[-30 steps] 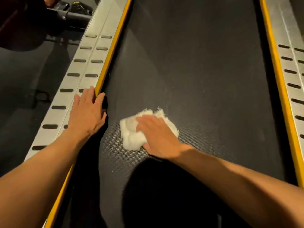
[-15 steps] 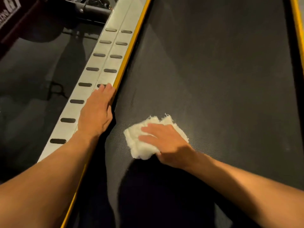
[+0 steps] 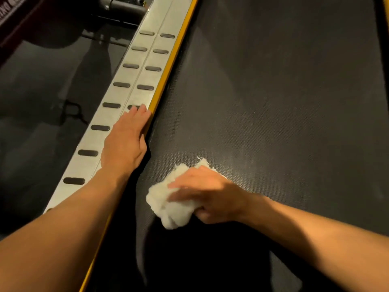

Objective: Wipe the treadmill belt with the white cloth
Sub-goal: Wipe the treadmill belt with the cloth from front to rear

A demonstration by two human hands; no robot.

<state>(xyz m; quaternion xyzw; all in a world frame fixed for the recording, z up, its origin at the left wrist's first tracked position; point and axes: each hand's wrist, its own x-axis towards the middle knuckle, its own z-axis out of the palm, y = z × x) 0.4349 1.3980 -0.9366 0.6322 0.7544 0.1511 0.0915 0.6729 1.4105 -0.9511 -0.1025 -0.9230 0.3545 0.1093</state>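
White lettering on the dark red panel (image 3: 14, 24) is too cropped to read.

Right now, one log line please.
phase: wipe | right hand: grips white cloth on belt | left hand: flat on side rail

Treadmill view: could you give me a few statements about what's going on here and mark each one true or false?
1. The right hand holds the white cloth down on the treadmill belt. True.
2. The left hand grips a spray bottle. False: it rests flat on the silver side rail and holds nothing.
3. The white cloth lies on the side rail. False: it is on the dark belt, apart from the rail.
4. A yellow strip runs between the side rail and the belt. True.
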